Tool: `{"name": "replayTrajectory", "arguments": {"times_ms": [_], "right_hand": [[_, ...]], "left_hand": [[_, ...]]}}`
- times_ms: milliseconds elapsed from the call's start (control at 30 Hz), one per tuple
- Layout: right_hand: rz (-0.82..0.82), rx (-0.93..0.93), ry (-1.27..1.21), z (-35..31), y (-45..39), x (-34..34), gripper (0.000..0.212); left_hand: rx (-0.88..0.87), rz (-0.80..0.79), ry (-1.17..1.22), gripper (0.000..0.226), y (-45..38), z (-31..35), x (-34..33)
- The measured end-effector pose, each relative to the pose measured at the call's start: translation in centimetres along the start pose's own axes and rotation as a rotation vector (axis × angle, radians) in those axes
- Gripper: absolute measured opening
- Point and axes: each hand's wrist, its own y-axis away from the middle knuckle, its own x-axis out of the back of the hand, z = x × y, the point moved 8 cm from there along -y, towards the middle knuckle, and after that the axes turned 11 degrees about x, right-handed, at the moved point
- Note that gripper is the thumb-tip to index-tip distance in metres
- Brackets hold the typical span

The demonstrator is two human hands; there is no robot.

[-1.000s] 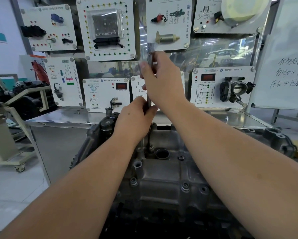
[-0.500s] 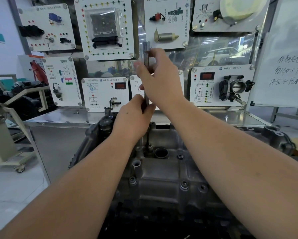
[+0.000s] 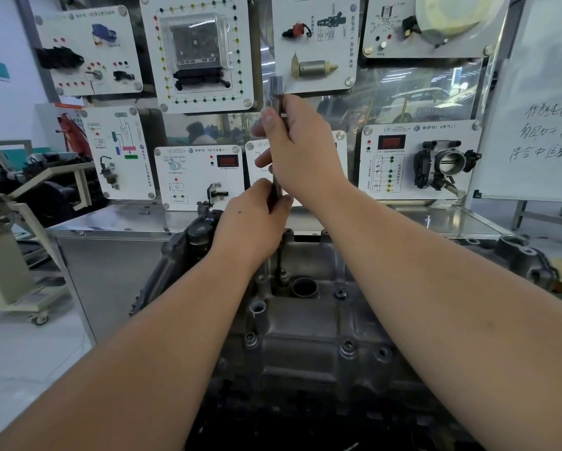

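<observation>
A long metal socket extension rod stands upright over a grey engine housing. Its lower end reaches down to a bolt beside a round port on the housing. My right hand grips the rod's upper part, just under its wider top end. My left hand grips the rod lower down, above the housing. Most of the rod's middle is hidden by my fingers.
Behind the housing stands a steel cabinet with training panels: a control unit board, a throttle body board. A whiteboard is at the right. A wheeled stand is at the left.
Both hands keep hold of the rod. The rod's top and my right hand have shifted slightly left and up in view; my left hand stays at the same place on the rod.
</observation>
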Motion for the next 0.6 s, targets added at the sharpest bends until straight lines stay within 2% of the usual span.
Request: {"name": "replayTrajectory", "arguments": {"times_ms": [100, 233, 400, 600], "right_hand": [[-0.004, 0.028, -0.032, -0.17, 0.2, -0.13, 0.019], [0.024, 0.072, 0.046, -0.59, 0.24, 0.17, 0.026], [0.036, 0.0, 0.033, 0.24, -0.03, 0.41, 0.022], [-0.027, 0.002, -0.081, 0.28, 0.07, -0.33, 0.016]], "left_hand": [[0.004, 0.007, 0.021, 0.024, 0.06, 0.01, 0.11], [-0.001, 0.012, 0.05, 0.026, 0.26, 0.12, 0.25], [0.015, -0.007, 0.048, 0.031, 0.4, 0.04, -0.02], [0.002, -0.001, 0.036, 0.032, 0.17, 0.1, 0.06]]}}
